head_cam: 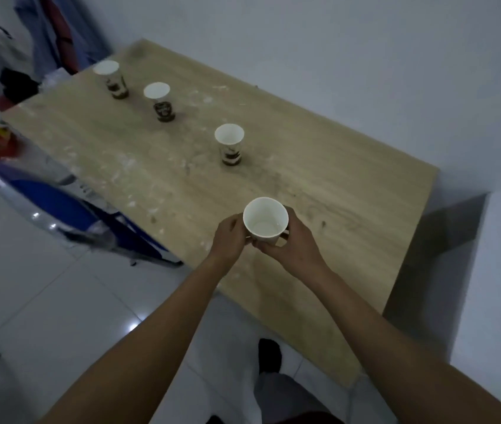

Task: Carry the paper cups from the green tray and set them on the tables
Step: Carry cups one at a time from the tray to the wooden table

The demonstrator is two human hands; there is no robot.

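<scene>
Wooden table (319, 185), pale grain with white scuffs, is lying diagonally across a white tiled floor (44, 301) beside a white wall.

Item 1: held paper cup (265, 220), white inside, mouth up, upright. I am seeing it over the near half of the table, nearer the long left edge. I cannot tell whether its base is touching the wood.

Item 2: left hand (229, 238), fingers curling round the cup's left side and gripping it.

Item 3: right hand (293, 243), fingers wrapping round the cup's lower right side and gripping it as well.

Items 4–6: far cup (111, 78), middle cup (160, 102) and nearest standing cup (230, 145), all upright with dark printed bands. They are standing well apart in a diagonal row running from the far short edge toward the table's middle.

Item 7: blue chair (59, 203), sitting just beside the long left edge.

Item 8: hanging garments (50, 32), blurred, beyond the far left corner.
</scene>
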